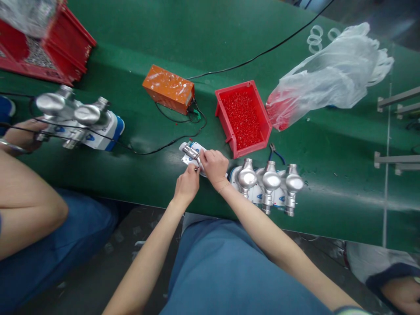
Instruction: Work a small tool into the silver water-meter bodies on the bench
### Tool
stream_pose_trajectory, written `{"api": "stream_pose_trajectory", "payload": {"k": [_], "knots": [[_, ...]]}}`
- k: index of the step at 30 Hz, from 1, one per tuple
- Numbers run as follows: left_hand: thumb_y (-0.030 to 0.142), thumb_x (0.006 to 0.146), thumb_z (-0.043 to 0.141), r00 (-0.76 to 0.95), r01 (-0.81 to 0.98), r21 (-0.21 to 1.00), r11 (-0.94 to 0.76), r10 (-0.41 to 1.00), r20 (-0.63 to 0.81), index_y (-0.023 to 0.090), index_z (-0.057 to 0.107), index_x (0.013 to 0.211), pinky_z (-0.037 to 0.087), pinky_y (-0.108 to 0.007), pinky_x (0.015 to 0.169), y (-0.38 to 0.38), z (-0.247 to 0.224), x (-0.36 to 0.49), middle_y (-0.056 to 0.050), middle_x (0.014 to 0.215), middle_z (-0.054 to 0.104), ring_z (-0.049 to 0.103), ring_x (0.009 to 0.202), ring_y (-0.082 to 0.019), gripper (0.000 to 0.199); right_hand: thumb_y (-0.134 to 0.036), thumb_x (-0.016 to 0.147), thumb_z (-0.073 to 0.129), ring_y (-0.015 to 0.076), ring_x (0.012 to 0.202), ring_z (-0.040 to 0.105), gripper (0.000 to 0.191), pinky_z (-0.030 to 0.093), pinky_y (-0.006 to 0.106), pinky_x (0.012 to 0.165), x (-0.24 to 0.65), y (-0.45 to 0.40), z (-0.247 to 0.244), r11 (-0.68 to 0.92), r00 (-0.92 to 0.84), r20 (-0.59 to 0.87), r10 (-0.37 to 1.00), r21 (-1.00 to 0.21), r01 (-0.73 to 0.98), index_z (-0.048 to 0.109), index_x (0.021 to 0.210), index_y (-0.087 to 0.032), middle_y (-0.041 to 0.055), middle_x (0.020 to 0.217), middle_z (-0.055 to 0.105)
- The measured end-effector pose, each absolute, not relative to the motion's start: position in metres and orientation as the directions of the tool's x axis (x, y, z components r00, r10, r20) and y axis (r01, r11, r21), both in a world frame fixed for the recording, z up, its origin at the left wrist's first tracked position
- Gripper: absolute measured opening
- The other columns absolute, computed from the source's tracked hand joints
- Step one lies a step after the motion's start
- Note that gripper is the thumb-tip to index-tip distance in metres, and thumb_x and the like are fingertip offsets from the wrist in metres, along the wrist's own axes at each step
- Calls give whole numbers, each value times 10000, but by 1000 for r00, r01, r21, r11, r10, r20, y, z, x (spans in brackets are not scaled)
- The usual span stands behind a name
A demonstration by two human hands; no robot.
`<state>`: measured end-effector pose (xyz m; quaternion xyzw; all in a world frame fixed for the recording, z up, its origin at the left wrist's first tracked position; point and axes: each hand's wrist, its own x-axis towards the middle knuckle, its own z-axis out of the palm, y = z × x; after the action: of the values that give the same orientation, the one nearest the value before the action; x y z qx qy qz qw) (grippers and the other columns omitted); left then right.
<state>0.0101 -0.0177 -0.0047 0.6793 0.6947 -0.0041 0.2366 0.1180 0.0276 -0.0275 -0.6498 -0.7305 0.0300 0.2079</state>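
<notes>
Covering part of metal fitting (190, 152): right hand (215, 167)

I get moderate light, with a soft sheen on the table (210, 39); glints on the metal fittings (271, 180); dim floor (127, 229); stretching and softness toward the edges.

A long green table (121, 26) fills most of the view, its top smooth and faintly glossy. Toward the right, a pale line (388, 148) runs across it down to the front edge. Two sets of slim grey metal bars (402, 97) reach in from the right side. Below the front edge lies a dark grey floor (98, 271), strewn with small pale scraps (140, 243). Past the far edge, at upper right, the space is dim and blurred. Soft light leaves a sheen on the tabletop.
</notes>
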Motion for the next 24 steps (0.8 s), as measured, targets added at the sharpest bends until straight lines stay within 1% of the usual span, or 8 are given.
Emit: {"api": "stream_pose_trajectory", "payload": {"k": [3, 11, 14, 17, 21, 24], "knots": [[337, 909, 279, 56, 954, 295, 62, 926, -373, 153, 420, 995, 442, -316, 618, -9, -1, 11, -126, 834, 666, 656, 727, -267, 247, -337, 924, 376, 129, 637, 457, 359, 203, 303, 579, 118, 27, -27, 157, -76, 259, 963, -311, 937, 553, 651, -188, 14, 622, 569], [345, 898, 273, 174, 937, 347, -39, 914, -367, 123, 428, 987, 451, -338, 607, 6, 3, 4, -162, 739, 660, 657, 674, -286, 286, -333, 928, 366, 136, 647, 458, 350, 210, 301, 583, 119, 27, -26, 166, -89, 255, 963, -298, 940, 556, 672, -190, 16, 624, 561], [345, 896, 277, 189, 928, 369, -48, 915, -356, 129, 430, 968, 447, -330, 594, 7, 4, 3, -152, 710, 656, 656, 650, -277, 275, -335, 925, 374, 137, 649, 463, 343, 212, 300, 580, 119, 27, -25, 161, -87, 243, 966, -305, 939, 562, 679, -186, 20, 628, 566], [344, 897, 275, 205, 908, 417, -40, 910, -359, 130, 426, 974, 446, -327, 592, 8, 2, 2, -137, 678, 651, 648, 616, -263, 273, -334, 925, 374, 137, 646, 464, 344, 213, 301, 580, 119, 27, -25, 161, -87, 245, 966, -305, 939, 564, 681, -185, 21, 628, 569], [332, 891, 305, 217, 873, 487, -8, 902, -373, 130, 429, 983, 446, -320, 594, 8, -3, -1, -109, 639, 641, 630, 572, -238, 254, -333, 925, 373, 137, 644, 462, 342, 217, 303, 587, 119, 26, -26, 161, -85, 258, 962, -292, 943, 564, 681, -187, 20, 622, 568], [323, 879, 344, 200, 847, 530, 33, 904, -377, 140, 432, 973, 446, -313, 597, 12, 3, -4, -74, 593, 630, 628, 572, -232, 224, -337, 926, 370, 136, 644, 460, 343, 217, 300, 586, 120, 26, -28, 171, -90, 273, 958, -290, 942, 557, 677, -192, 14, 620, 566]]}}
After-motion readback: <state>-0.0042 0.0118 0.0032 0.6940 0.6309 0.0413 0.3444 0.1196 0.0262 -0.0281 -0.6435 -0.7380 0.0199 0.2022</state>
